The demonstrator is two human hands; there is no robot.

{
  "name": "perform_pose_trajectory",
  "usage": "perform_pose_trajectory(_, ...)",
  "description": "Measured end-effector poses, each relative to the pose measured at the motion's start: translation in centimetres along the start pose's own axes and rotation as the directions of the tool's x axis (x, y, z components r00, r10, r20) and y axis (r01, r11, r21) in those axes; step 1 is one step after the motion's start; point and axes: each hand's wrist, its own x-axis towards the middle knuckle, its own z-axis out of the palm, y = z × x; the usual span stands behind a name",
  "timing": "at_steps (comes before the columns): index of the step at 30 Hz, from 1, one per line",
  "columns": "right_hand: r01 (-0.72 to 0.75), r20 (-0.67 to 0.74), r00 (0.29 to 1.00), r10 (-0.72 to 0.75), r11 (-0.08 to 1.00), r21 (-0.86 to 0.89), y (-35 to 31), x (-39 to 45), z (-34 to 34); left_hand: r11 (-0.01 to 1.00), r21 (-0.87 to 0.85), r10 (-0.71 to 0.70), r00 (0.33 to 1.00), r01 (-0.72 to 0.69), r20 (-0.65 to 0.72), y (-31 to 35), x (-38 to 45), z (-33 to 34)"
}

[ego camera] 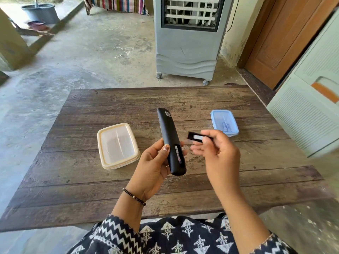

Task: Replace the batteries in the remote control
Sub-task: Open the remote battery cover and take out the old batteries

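**Cover off, remote held above table**

Left hand (154,167) palm up, wrapped around remote (171,142), back facing up, compartment open. Right hand (218,153) raised beside it, fingertips pinching cover (195,137). Both above table (91,180), between two boxes.

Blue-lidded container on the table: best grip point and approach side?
Grip the blue-lidded container across its two long sides, coming from above. It sits flat and closed on the table, low and rectangular, with open space all around, so a top-down pinch across the narrow width likely works.
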Motion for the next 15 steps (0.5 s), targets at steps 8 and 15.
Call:
perform_pose_trajectory(8,0.257,0.306,0.950,-0.066,0.725,-0.639,2.1,0.5,-2.8,0.983,-0.174,-0.048,0.998,0.053,0.033,0.1,-0.9,0.0)
perform_pose_trajectory(15,0.359,0.521,0.844,0.126,0.589,-0.724,2.3,-1.2,-2.3,0.976,-0.210,-0.053,0.997,0.063,0.055,0.2,-1.3,-0.4)
